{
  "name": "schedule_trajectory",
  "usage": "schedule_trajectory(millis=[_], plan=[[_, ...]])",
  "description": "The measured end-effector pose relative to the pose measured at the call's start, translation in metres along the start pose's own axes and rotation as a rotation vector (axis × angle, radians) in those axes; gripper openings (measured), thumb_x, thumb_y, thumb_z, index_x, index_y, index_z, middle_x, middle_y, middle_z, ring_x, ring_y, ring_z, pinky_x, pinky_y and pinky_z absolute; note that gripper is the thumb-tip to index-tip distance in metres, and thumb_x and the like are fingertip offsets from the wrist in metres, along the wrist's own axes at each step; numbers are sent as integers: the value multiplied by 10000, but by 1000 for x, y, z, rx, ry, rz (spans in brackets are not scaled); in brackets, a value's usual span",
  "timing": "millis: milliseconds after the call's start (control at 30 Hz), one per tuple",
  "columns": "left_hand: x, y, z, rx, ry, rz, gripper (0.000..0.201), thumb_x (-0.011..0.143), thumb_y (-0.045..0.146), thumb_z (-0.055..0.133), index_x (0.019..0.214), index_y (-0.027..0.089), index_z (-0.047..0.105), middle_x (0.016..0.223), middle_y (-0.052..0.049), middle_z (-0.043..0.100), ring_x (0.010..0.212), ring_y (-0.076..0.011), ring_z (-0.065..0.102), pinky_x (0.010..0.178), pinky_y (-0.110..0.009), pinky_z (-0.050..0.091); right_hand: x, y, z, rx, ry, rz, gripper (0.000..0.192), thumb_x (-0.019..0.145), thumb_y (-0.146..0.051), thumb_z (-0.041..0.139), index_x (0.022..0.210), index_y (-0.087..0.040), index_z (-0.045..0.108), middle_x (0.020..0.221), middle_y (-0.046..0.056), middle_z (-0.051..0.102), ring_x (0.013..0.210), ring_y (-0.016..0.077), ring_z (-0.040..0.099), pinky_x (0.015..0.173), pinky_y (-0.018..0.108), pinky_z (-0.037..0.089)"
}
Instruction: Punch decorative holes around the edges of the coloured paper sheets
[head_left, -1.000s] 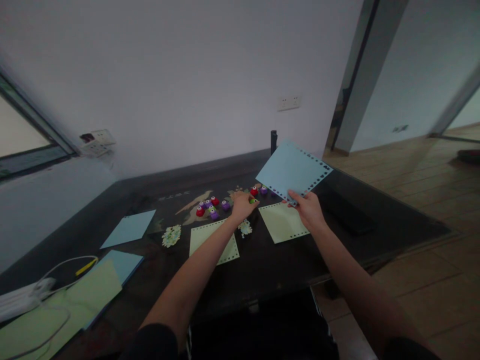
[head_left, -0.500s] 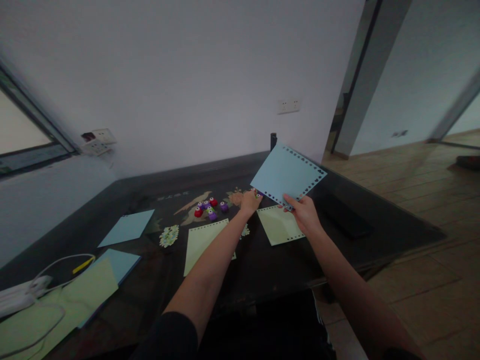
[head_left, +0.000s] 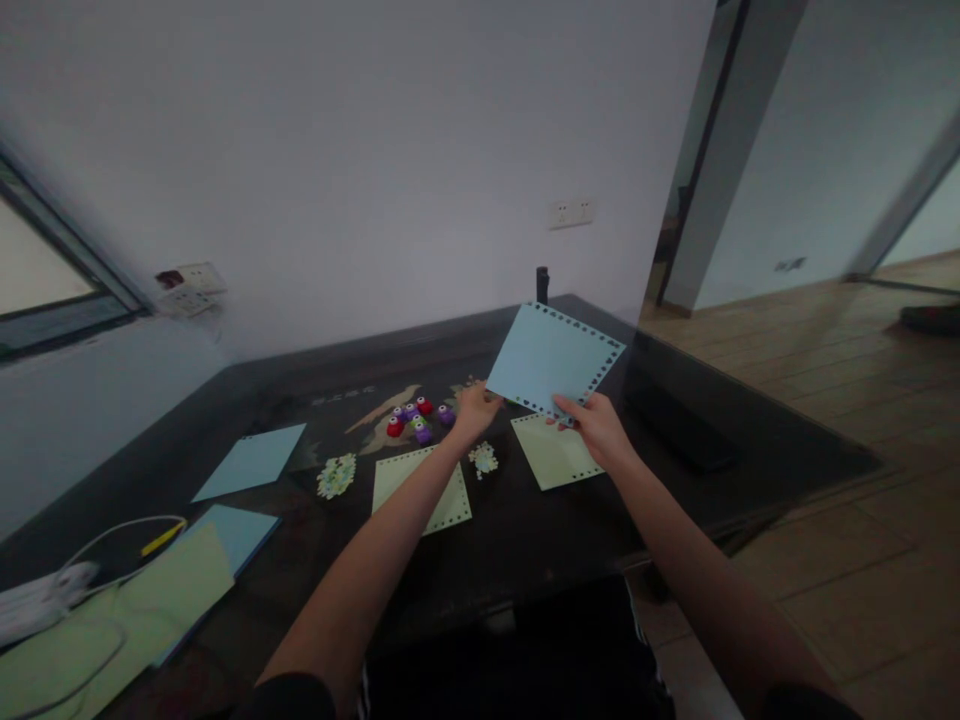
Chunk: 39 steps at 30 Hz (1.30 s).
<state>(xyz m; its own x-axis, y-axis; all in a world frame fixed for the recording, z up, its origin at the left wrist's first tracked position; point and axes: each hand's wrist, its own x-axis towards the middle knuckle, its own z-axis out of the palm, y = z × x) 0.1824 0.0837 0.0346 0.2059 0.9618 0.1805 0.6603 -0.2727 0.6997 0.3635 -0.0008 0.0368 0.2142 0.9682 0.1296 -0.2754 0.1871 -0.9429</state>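
My right hand [head_left: 596,425] pinches the lower edge of a light blue sheet of paper [head_left: 551,355], held up over the table. Small dark holes line several of its edges. At the sheet's left corner, my left hand [head_left: 474,412] has its fingers closed on the paper. Left of that hand, several small craft punches in red, purple and green [head_left: 422,433] stand in a cluster. Beneath the hands lie two pale green sheets with holes along their edges, a left one [head_left: 450,500] partly behind my left forearm and a right one [head_left: 559,455].
Two piles of paper bits, a left one [head_left: 336,476] and a smaller one [head_left: 484,459], lie on the dark table [head_left: 525,540]. Further left are a blue sheet [head_left: 255,460], stacked green paper [head_left: 176,580], a yellow item [head_left: 161,538] and a white power strip [head_left: 37,600]. A dark flat object [head_left: 682,430] lies right.
My left hand has moved left, from beside the punches at the sheet's lower edge to its left corner. The blue sheet has shifted slightly left and down with my right hand.
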Motion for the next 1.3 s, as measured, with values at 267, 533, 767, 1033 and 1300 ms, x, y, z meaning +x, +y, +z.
schedule_trajectory(millis=[267, 533, 767, 1033, 1300], plan=[[-62, -17, -44, -498, -15, 64, 444, 861, 502, 399, 918, 133, 638, 797, -65, 669, 692, -158, 607, 587, -245, 458, -2, 7, 3, -113, -183, 93, 323, 558, -401, 782, 685, -129, 661, 600, 51, 678, 462, 127, 595, 401, 201, 441], [-81, -27, -48, -376, 66, 91, 220, 725, 369, 610, 702, 150, 617, 671, -12, 615, 620, -134, 546, 598, -243, 429, -9, 17, 7, -278, -355, 139, 303, 616, -408, 750, 753, -144, 691, 700, 56, 709, 578, 161, 638, 530, 265, 508], [-84, -26, -46, -386, 28, 44, 221, 740, 345, 577, 705, 137, 643, 643, -8, 612, 585, -129, 532, 566, -237, 419, 6, 13, -7, -329, -85, -75, 278, 607, -385, 732, 761, -160, 674, 648, 13, 666, 558, 133, 582, 517, 245, 458], [-83, -9, -32, -440, 59, 53, 218, 719, 196, 583, 932, 153, 574, 640, 22, 613, 557, -113, 560, 577, -225, 442, 14, 4, -25, -456, 3, -192, 347, 616, -436, 690, 809, -150, 658, 635, 22, 638, 543, 143, 561, 510, 261, 436], [-78, 19, 5, -318, 7, 178, 58, 737, 172, 569, 781, 176, 531, 621, 28, 605, 582, -102, 577, 597, -208, 434, 28, -11, -63, -652, 78, -225, 385, 623, -367, 665, 923, -127, 643, 569, -15, 569, 504, 117, 494, 507, 245, 383]])
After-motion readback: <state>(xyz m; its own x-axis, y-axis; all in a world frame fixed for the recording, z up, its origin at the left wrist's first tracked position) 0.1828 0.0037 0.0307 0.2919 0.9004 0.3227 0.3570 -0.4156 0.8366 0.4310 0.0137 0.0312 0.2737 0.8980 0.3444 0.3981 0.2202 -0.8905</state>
